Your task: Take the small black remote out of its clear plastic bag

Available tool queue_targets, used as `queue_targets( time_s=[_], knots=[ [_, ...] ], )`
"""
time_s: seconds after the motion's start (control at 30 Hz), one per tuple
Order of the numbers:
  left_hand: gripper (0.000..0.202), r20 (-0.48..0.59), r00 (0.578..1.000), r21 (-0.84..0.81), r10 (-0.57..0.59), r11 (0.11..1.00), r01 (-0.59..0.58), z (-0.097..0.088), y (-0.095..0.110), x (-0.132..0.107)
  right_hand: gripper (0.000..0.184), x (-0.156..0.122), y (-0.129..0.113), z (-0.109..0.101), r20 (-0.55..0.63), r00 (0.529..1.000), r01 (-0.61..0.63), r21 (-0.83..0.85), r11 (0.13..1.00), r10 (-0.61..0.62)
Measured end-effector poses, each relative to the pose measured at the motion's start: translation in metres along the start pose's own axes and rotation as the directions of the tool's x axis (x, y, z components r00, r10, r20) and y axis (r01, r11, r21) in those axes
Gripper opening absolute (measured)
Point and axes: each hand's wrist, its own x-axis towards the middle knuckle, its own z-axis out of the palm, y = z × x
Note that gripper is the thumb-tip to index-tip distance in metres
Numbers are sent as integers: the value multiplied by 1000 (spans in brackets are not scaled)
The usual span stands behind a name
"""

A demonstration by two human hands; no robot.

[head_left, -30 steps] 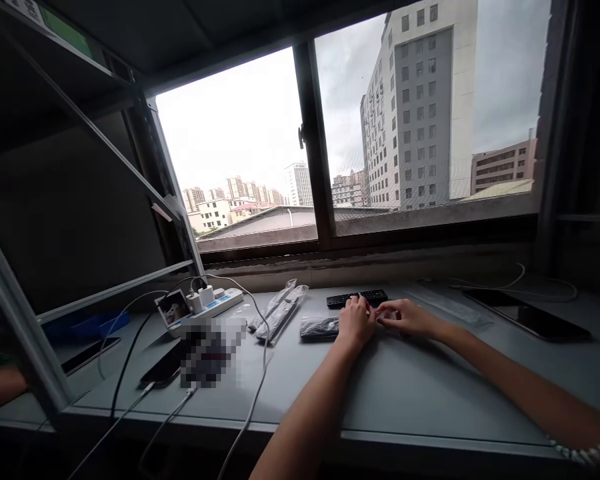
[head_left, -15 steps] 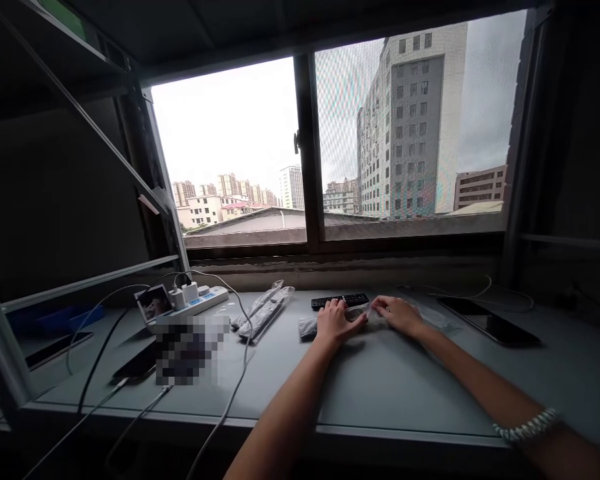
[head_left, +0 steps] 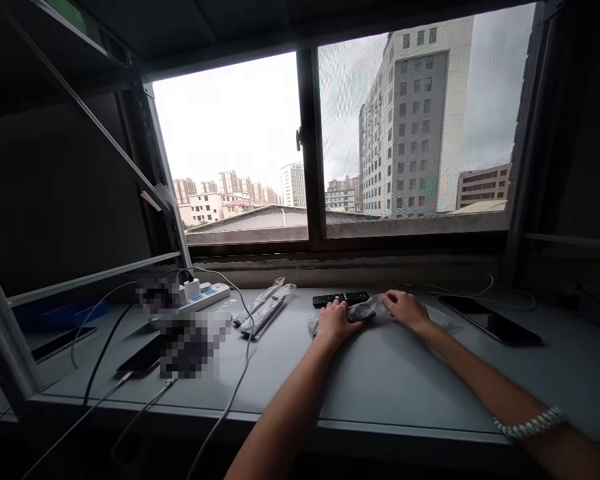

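Note:
My left hand is closed over a dark remote control partly inside a clear plastic bag, low against the desk. To the right, my right hand pinches the end of that bag between thumb and fingers. Part of the wrapped remote is hidden under my left hand. Just behind it lies a bare black remote control, touched by neither hand as far as I can see. More remotes in clear wrapping lie to the left.
A white power strip with plugs stands at the back left. Cables cross the desk, one a white cord. A phone is left, and a dark tablet lies right. Loose clear plastic is beyond my right wrist.
My right hand has moved slightly right with the bag's end, stretching the plastic. The wrapped remote has shifted right under my left hand, and more of its dark end shows.

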Motion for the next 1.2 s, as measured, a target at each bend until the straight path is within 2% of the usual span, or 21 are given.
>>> queue_targets(
  time_s=[0.13, 0.4, 0.6, 0.77, 1.03, 1.2],
  knots=[
    [47, 7, 1000, 9, 2, 1000, -2, 2, -1, 0, 32, -2, -5, 6, -27, 998, 55, 15, 998, -55],
    [49, 30, 999, 40, 12, 999, -13, -2, 0, 0, 31, 1, -2, 8, -91, 996, -1, 6, 1000, 2],
    [48, 33, 999, 23, 5, 1000, -5, 0, 0, 0, 29, 4, 2, 15, -18, 1000, -16, -50, 999, 16],
    [47, 41, 999, 46, 22, 999, -24, 0, 0, 1, 29, 3, 4, 13, 15, 1000, -11, -65, 998, 12],
    [50, 52, 998, 56, 22, 998, -25, 1, 1, 6, 27, 8, 11, 15, 32, 999, 25, -12, 1000, -24],
    [52, 47, 998, 56, 36, 998, -39, 4, 1, 8, 32, 13, 15, 20, -6, 1000, 21, 37, 999, -21]
  ],
)
